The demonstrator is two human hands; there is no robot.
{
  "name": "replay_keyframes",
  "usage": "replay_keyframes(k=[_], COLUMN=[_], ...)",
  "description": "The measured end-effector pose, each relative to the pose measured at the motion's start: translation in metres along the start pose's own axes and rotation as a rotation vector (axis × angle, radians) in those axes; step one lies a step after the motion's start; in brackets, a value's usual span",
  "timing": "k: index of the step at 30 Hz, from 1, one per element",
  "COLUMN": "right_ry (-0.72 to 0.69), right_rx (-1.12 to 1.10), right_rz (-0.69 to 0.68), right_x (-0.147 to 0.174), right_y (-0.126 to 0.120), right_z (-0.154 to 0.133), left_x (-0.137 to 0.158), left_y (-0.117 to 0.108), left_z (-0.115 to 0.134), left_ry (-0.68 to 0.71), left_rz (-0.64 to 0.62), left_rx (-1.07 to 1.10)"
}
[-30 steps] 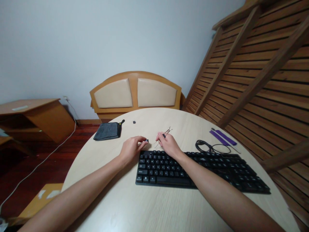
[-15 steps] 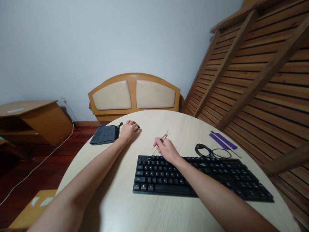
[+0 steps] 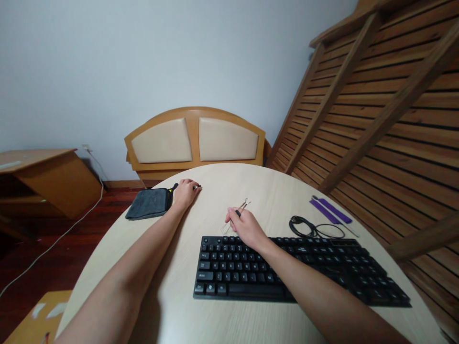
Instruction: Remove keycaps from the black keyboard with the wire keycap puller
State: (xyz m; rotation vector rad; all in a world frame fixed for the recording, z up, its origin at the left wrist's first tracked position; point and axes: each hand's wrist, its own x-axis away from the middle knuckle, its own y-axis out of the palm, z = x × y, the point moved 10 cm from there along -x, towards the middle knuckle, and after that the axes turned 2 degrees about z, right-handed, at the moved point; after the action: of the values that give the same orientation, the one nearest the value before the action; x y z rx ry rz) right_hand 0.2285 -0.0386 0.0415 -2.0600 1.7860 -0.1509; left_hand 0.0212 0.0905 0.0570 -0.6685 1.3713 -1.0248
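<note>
My left hand [image 3: 185,192] is at the far left of the table, with its fingers closed on a small black piece [image 3: 196,187] about the size of a keycap. The fingers cover part of that piece. A dark grey cloth [image 3: 147,204] lies folded just left of this hand. Over the keyboard's back edge, my right hand [image 3: 247,227] grips a wire keycap puller [image 3: 238,212] by its black middle, thin wire ends sticking out both ways. Below, the black keyboard [image 3: 247,290] lies flat, partly hidden by my right forearm.
A coiled black cable [image 3: 301,227] lies behind the keyboard. Purple strips [image 3: 332,210] and a thin rod rest near the right edge of the round table [image 3: 179,306]. Beyond it stand a padded headboard [image 3: 229,138] and a slatted wooden panel [image 3: 376,119].
My left hand has shifted slightly left with the small black piece. The right hand still holds the keycap puller in nearly the same place. The whole view has moved a little.
</note>
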Motion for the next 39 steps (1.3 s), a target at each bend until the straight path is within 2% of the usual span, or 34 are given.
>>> replay_keyframes(k=[22,29,39], right_ry=[0.025,0.018,0.028], right_rx=[-0.004,0.017,0.012], right_rz=[-0.013,-0.012,-0.026], right_x=[0.0,0.0,-0.001], right_y=[0.001,0.001,0.003], right_z=[0.003,0.004,0.005], left_x=[-0.004,-0.002,-0.001], left_y=[0.017,0.016,0.022], left_z=[-0.025,-0.029,-0.043], left_ry=[-0.095,-0.104,-0.207], left_rz=[-0.024,-0.032,-0.05], left_rx=[0.042,0.063,0.045])
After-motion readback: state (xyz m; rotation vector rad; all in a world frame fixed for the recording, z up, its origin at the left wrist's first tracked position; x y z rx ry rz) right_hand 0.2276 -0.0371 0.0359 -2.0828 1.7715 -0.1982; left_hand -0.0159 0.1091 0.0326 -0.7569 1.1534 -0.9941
